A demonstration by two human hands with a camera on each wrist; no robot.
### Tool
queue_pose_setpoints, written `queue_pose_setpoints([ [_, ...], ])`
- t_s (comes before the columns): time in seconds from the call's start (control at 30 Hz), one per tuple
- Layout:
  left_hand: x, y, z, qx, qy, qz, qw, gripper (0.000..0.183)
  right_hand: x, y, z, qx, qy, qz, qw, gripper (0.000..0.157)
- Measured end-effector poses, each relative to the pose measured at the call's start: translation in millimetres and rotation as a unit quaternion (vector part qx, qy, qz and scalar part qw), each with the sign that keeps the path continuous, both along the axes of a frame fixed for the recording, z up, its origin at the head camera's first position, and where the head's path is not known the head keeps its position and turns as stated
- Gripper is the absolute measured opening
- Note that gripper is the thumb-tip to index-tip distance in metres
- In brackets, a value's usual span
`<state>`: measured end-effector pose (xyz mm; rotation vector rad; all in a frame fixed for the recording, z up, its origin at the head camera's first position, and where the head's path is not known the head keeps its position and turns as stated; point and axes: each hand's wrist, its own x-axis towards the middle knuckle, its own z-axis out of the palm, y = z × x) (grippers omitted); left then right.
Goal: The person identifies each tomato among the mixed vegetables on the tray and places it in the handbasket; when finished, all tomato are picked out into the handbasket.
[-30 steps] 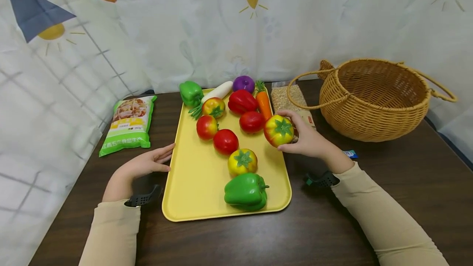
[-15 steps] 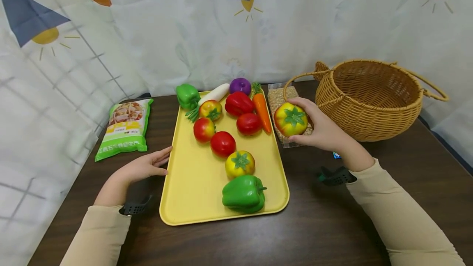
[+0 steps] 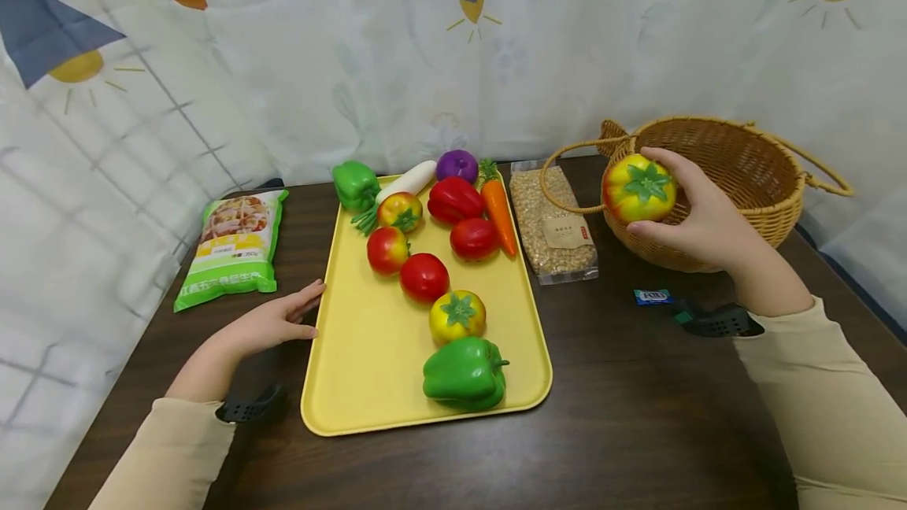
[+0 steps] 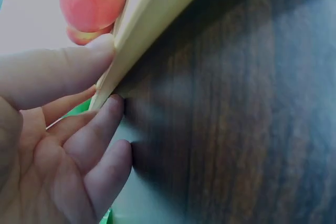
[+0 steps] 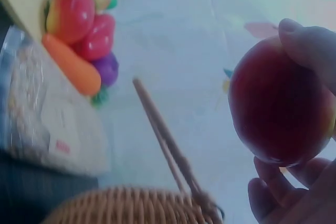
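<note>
In the head view my right hand [image 3: 716, 219] holds a yellow-and-red toy tomato [image 3: 641, 189] with a green leafy top. It is raised in front of the near left rim of the wicker basket [image 3: 768, 215]. Thumb and fingers grip its sides in the right wrist view, where the tomato's red underside [image 5: 283, 103] shows. My left hand [image 3: 265, 329] rests at the left edge of the yellow tray [image 3: 354, 384], fingers loosely extended. In the left wrist view its thumb [image 4: 68, 66] touches the tray's rim [image 4: 152, 19]. The basket's inside is partly hidden by my right hand.
On the tray lie a green bell pepper [image 3: 465, 374], a yellow tomato [image 3: 457, 316], a carrot [image 3: 500, 217] and several other toy vegetables. A bag of grains [image 3: 553, 219] lies between tray and basket. A food packet [image 3: 234, 246] lies left, a small blue wrapper [image 3: 653, 297] right.
My right hand has carried the toy tomato from above the tray's right edge rightward to the basket. The left hand stays at the tray's edge. The view has shifted slightly.
</note>
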<state>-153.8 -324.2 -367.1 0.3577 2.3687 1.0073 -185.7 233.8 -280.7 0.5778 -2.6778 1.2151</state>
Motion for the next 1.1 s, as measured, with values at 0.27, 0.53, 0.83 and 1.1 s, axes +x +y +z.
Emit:
queue_pose_setpoints([
  [0.27, 8.6, -1.0, 2.2, -0.059, 0.067, -0.008, 0.9960, 0.081, -2.7, 25.3, 0.1, 0.019, 0.018, -0.047, 0.999, 0.087],
  [0.53, 14.9, -1.7, 1.1, -0.110, 0.106, 0.011, 0.9881, 0.080, -10.1, 53.8, 3.7, 0.044, 0.027, -0.092, 0.994, 0.084],
  [0.83, 12.5, 0.4, 1.3, -0.129, 0.099, 0.004, 0.9867, 0.084, -17.7, 75.9, 2.4, 0.063, 0.013, -0.134, 0.989, 0.085],
  [1.1, 12.6, 4.3, 1.1, -0.118, 0.092, -0.002, 0.9887, 0.086, -26.2, 87.9, -1.2, 0.081, -0.013, -0.149, 0.985, 0.086],
])
